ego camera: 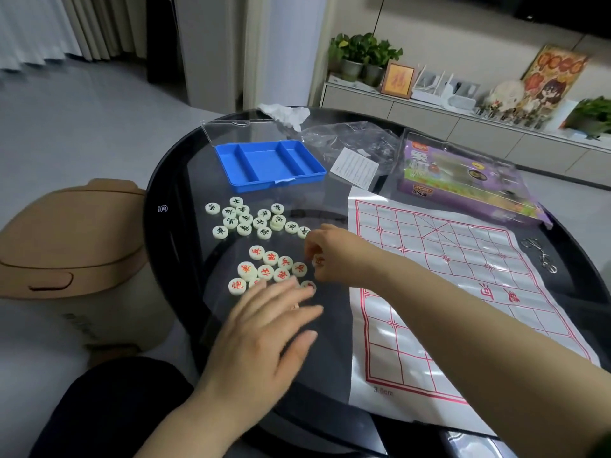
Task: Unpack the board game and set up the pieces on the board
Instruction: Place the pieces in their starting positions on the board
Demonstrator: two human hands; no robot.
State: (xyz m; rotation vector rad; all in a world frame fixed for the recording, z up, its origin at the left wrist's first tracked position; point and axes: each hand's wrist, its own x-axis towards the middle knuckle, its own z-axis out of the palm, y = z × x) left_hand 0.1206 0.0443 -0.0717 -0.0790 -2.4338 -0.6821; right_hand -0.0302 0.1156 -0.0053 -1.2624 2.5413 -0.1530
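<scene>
On the round desk (172,246) the board (463,276) lies flat to the right, with no piece on it yet. The black-lettered pieces (251,219) cluster left of its far half, the red-lettered pieces (271,267) left of its near half. The right hand (330,256) reaches across the board's left edge and pinches one red piece (318,260), so the grid lies to its right. The left hand (264,325) is spread open over the nearest red pieces.

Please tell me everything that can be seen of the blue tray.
The blue tray is shallow and rectangular, plastic by its look, with three compartments: a wide one in the middle and a narrow one on each side. All three are empty. It lies flat on the dark glass table, beyond the black-lettered pieces. A clear lid lies open at its far edge.
</scene>
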